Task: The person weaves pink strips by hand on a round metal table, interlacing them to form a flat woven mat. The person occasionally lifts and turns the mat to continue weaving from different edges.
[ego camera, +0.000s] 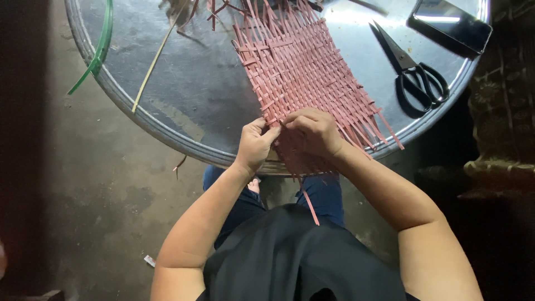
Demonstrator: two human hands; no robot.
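The woven mat [301, 72] lies on the round worktop [184, 95], its near end overhanging the rim. Both hands meet at that near end, the left hand [254, 146] just beside the right hand [315, 132]. The scissors [415, 72] lie right of the mat, the phone [450, 23] behind them. 2 loose strips [153, 61] lie to the left.

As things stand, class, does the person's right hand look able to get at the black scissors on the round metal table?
Probably yes: the right hand is busy on the pink woven mat, but only bare table lies between it and the scissors.
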